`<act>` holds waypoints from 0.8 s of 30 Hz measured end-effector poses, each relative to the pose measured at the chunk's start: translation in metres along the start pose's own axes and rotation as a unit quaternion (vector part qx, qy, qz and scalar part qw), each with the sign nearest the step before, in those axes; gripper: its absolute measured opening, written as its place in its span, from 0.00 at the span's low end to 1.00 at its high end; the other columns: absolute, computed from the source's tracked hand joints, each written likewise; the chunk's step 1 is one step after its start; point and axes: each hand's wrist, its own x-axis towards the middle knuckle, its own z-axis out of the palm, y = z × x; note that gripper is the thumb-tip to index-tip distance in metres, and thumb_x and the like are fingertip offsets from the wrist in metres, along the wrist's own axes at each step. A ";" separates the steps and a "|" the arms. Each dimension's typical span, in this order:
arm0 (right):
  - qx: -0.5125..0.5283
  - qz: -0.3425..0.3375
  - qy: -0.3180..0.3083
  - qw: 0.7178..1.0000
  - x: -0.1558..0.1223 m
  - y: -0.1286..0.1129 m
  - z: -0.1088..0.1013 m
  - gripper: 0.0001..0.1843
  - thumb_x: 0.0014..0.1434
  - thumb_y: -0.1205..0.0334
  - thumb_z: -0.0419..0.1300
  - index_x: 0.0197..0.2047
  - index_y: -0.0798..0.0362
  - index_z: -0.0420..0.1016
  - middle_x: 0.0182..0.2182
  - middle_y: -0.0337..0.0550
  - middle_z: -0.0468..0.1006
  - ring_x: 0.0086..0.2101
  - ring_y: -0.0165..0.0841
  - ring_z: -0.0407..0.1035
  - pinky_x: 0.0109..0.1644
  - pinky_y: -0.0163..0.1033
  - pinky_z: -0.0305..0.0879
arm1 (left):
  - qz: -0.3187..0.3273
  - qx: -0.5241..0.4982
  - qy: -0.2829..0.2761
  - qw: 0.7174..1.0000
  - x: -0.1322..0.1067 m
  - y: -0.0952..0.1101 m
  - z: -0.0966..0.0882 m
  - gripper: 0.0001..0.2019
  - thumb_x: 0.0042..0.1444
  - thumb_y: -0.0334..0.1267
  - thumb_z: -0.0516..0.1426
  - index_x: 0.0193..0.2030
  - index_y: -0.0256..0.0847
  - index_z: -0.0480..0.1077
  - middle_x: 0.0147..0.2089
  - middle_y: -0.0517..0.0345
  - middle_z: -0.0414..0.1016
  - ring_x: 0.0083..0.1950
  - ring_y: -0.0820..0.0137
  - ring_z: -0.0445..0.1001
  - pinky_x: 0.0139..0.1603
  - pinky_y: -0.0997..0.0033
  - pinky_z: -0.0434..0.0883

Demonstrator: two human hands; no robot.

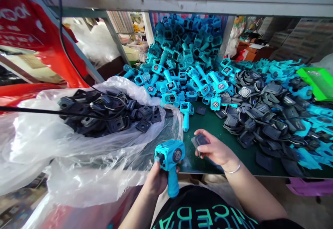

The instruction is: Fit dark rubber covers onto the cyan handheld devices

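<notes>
While the left hand [156,182] grips a blue casing [169,156], the right hand [217,151] pinches a dark cap [200,139] before heaps [182,59] crowding the counter [208,125].

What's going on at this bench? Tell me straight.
A person at a green table holds a blue plastic casing by its handle in the left hand and a small dark square piece in the right hand. Behind lies a heap of blue casings, with a pile of dark pieces to the right. A clear plastic bag on the left holds more dark pieces.
</notes>
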 end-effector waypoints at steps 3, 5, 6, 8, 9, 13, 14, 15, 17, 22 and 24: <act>-0.074 -0.058 0.004 0.996 -0.003 0.005 0.022 0.40 0.42 0.59 0.79 0.52 0.46 0.61 0.34 0.31 0.71 0.26 0.24 0.68 0.27 0.28 0.65 | -0.004 -0.009 -0.012 1.000 -0.001 0.003 0.011 0.28 0.35 0.57 0.77 0.38 0.41 0.81 0.31 0.53 0.82 0.34 0.58 0.81 0.40 0.57 0.80; -0.187 -0.175 0.044 0.966 -0.006 0.008 0.032 0.39 0.45 0.64 0.78 0.54 0.46 0.61 0.38 0.35 0.71 0.31 0.25 0.68 0.33 0.30 0.67 | -0.034 -0.049 -0.022 0.998 -0.002 0.009 0.021 0.26 0.39 0.57 0.75 0.35 0.38 0.80 0.28 0.53 0.80 0.36 0.55 0.82 0.39 0.58 0.81; -0.244 -0.248 0.060 0.936 -0.008 0.008 0.035 0.38 0.46 0.66 0.76 0.55 0.46 0.61 0.41 0.37 0.71 0.34 0.26 0.70 0.36 0.31 0.69 | -0.056 -0.073 -0.034 0.995 -0.002 0.013 0.026 0.25 0.40 0.57 0.74 0.34 0.37 0.80 0.28 0.52 0.80 0.37 0.54 0.82 0.38 0.59 0.81; -0.328 -0.378 0.059 0.864 -0.010 0.008 0.038 0.37 0.48 0.71 0.73 0.57 0.45 0.61 0.46 0.42 0.72 0.42 0.32 0.72 0.45 0.36 0.73 | -0.113 -0.117 -0.073 0.984 -0.003 0.019 0.034 0.24 0.43 0.57 0.72 0.35 0.36 0.80 0.31 0.51 0.82 0.36 0.55 0.82 0.31 0.64 0.78; -0.349 -0.425 0.042 0.834 -0.011 0.008 0.039 0.38 0.49 0.72 0.72 0.59 0.45 0.61 0.49 0.45 0.72 0.47 0.35 0.73 0.50 0.39 0.74 | -0.143 -0.132 -0.096 0.976 -0.003 0.021 0.036 0.24 0.44 0.57 0.71 0.36 0.36 0.81 0.32 0.50 0.83 0.34 0.56 0.82 0.27 0.67 0.76; -0.378 -0.462 -0.051 0.801 -0.010 0.003 0.038 0.40 0.54 0.69 0.72 0.66 0.46 0.62 0.59 0.51 0.74 0.62 0.42 0.69 0.68 0.48 0.68 | -0.171 -0.174 -0.157 0.957 0.001 0.020 0.046 0.21 0.47 0.52 0.70 0.39 0.36 0.81 0.37 0.50 0.85 0.30 0.63 0.80 0.24 0.72 0.72; -0.384 -0.446 -0.071 0.805 -0.009 0.001 0.038 0.39 0.57 0.67 0.73 0.67 0.46 0.62 0.62 0.52 0.73 0.65 0.41 0.68 0.71 0.48 0.66 | -0.168 -0.180 -0.160 0.956 0.003 0.019 0.048 0.20 0.47 0.51 0.70 0.39 0.35 0.81 0.38 0.50 0.85 0.31 0.64 0.80 0.26 0.73 0.73; -0.389 -0.429 -0.088 0.810 -0.009 0.000 0.038 0.39 0.59 0.66 0.72 0.68 0.45 0.61 0.65 0.52 0.72 0.67 0.40 0.66 0.73 0.48 0.64 | -0.171 -0.184 -0.165 0.954 0.004 0.018 0.050 0.20 0.48 0.52 0.70 0.38 0.35 0.81 0.39 0.50 0.85 0.33 0.63 0.81 0.27 0.73 0.73; -0.392 -0.405 -0.108 0.819 -0.010 -0.003 0.037 0.37 0.62 0.64 0.71 0.69 0.44 0.60 0.69 0.52 0.69 0.71 0.39 0.61 0.75 0.49 0.61 | -0.193 -0.180 -0.188 0.946 0.006 0.018 0.050 0.23 0.48 0.56 0.70 0.37 0.35 0.80 0.41 0.49 0.85 0.36 0.62 0.82 0.27 0.74 0.73; -0.494 -0.422 -0.091 0.754 -0.014 -0.008 0.030 0.37 0.66 0.60 0.69 0.71 0.43 0.56 0.75 0.53 0.58 0.78 0.43 0.42 0.81 0.63 0.42 | -0.165 -0.131 -0.209 0.955 0.004 0.020 0.048 0.31 0.42 0.63 0.71 0.42 0.38 0.82 0.43 0.47 0.85 0.45 0.52 0.83 0.31 0.68 0.76; -0.558 -0.424 -0.027 0.713 -0.017 -0.006 0.028 0.38 0.67 0.56 0.68 0.74 0.41 0.57 0.77 0.53 0.53 0.78 0.48 0.39 0.80 0.68 0.38 | -0.087 -0.105 -0.168 0.976 0.003 0.017 0.048 0.32 0.41 0.67 0.69 0.40 0.38 0.82 0.43 0.46 0.85 0.46 0.50 0.83 0.37 0.61 0.79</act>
